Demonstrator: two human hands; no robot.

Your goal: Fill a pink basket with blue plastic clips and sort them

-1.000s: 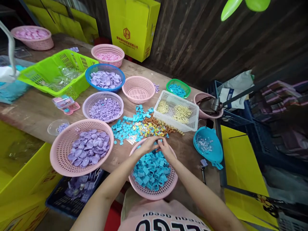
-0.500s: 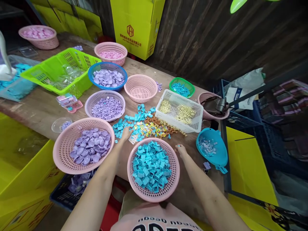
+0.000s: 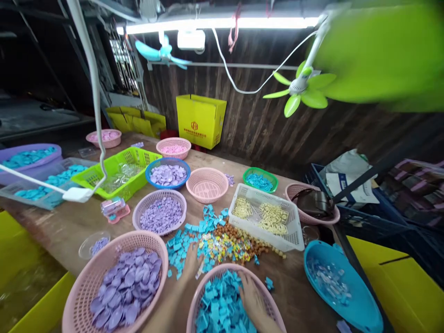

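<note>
My left hand rests at the near edge of a loose pile of small blue plastic pieces, thumb and fingers apart; its fingertips are somewhat blurred. My right hand lies with spread fingers on the right side of the blue pieces heaped in a pink round basket in front of me. Just right of that basket, a single blue piece lies on the table. Beyond my hands are small yellow printed pieces and brown beads, next to the blue pile.
A pink basket of purple cups stands at left, a lilac basket of small purple pieces behind it. A white tray with cream pieces and a blue scoop-shaped basin are at right. A white cable hangs at left.
My view has tipped upward, showing fans and a lamp. My right hand has moved from beside the basket onto its blue pieces. A blue piece now lies right of the basket.
</note>
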